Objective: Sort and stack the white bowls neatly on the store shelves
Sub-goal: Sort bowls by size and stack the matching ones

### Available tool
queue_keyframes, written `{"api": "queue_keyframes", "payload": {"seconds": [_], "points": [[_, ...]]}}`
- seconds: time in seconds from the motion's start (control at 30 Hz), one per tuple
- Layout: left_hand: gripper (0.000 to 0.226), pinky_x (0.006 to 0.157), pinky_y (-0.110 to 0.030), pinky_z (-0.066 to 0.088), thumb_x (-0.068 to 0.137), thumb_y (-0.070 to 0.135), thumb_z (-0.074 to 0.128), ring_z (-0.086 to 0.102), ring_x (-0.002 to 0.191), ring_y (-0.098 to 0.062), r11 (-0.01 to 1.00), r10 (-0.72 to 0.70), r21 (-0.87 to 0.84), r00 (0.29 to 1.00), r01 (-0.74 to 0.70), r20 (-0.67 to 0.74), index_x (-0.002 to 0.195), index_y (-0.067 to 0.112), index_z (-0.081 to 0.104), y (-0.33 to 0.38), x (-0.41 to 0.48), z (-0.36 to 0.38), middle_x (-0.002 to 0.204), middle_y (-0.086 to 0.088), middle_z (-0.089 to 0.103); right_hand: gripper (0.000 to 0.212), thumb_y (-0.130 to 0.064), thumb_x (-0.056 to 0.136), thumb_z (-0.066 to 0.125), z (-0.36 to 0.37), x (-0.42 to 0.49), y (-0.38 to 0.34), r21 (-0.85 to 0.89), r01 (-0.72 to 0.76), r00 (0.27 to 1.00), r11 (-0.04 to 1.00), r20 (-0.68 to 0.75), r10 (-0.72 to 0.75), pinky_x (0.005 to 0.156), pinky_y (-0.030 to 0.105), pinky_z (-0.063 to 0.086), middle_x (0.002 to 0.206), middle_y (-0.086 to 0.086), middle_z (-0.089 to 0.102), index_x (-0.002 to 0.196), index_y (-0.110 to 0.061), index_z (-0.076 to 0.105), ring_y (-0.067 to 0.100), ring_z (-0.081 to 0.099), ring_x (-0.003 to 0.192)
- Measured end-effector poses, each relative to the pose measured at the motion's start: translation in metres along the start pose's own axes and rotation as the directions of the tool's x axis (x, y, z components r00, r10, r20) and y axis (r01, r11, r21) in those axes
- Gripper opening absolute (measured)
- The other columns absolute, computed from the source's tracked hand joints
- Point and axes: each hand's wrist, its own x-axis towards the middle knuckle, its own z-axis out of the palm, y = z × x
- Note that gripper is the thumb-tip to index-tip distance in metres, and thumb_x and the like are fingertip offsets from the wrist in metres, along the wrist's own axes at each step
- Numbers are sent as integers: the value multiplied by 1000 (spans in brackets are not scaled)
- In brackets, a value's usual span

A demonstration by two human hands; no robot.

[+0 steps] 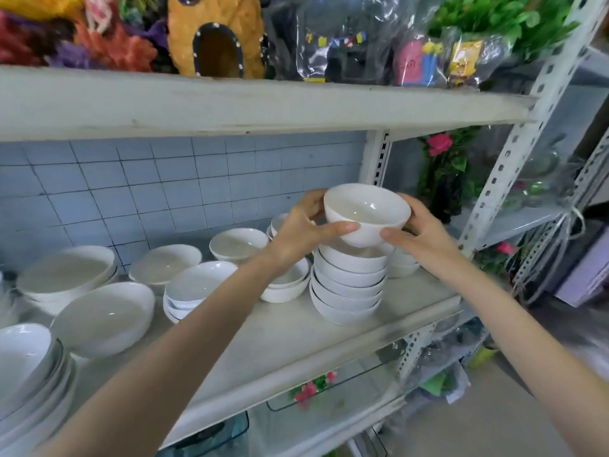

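Head cam: both hands are on one white bowl (367, 212), left hand (301, 232) and right hand (418, 234) each curled round a side, thumbs on the near wall. Right under them is the stack (347, 286) on the shelf (296, 338); more bowls (105, 311) sit off past the left hand.

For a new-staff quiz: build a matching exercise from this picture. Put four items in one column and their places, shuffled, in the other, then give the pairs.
Items
1. raised bowl
2. tall bowl stack
3. pineapple house
4. pink flower

Places
A. on the upper shelf
B. right of the rear upright, beyond the bowls
C. gripped by the left hand and right hand, over the stack
D. standing on the middle shelf, near its right end

Pairs: 1-C, 2-D, 3-A, 4-B
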Motion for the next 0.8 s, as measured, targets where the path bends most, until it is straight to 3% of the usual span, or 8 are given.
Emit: {"api": "queue_keyframes", "payload": {"seconds": [0.1,0.2,0.37,0.53,0.63,0.8], "points": [[55,80,-7,47,77,1,75,59,99,9,1000,-14,-3,1000,14,-20,123,15,48,-16,-6,0,114,8,62,69,-31,66,71,7,-6,16,4,-37,999,999,3,37,84,11,45,120,-17,55,128,-29,42,-5,53,110],[52,74,-3,44,77,-1,74,57,88,20,1000,-1,-15,1000,0,-25,117,21,50,-31,-11,0,108,17,60,76,-33,65,72,11,-8,25,-22,-79,997,997,7,80,93,16,41,124,-15,53,134,-26,39,1,49,116],[49,83,-7,43,83,12,70,53,103,17,999,37,36,999,-39,33,122,29,45,-46,-15,1,118,19,56,59,-15,81,69,17,-14,30,12,-103,995,995,15,103,76,8,49,116,-24,49,129,-29,38,-25,48,97],[63,98,-21,43,82,37,68,52,119,-2,996,63,58,996,-67,66,136,19,40,-47,-16,6,129,6,56,46,-18,84,65,17,-16,27,34,-151,988,988,30,150,73,6,48,112,-26,51,115,-42,42,-17,50,98],[66,108,-38,40,82,44,65,50,125,-14,992,86,86,995,-90,54,136,17,40,-49,-18,7,132,-2,54,53,-27,82,66,17,-17,26,40,-168,986,985,11,167,72,4,46,116,-26,51,126,-37,40,-6,50,109],[47,99,-20,41,96,36,53,52,121,-6,993,72,93,996,-77,52,136,13,40,-50,-17,6,130,2,57,74,-40,70,70,17,-15,27,24,-178,984,984,-17,179,77,16,49,133,-10,51,137,-27,41,10,47,124]]}}
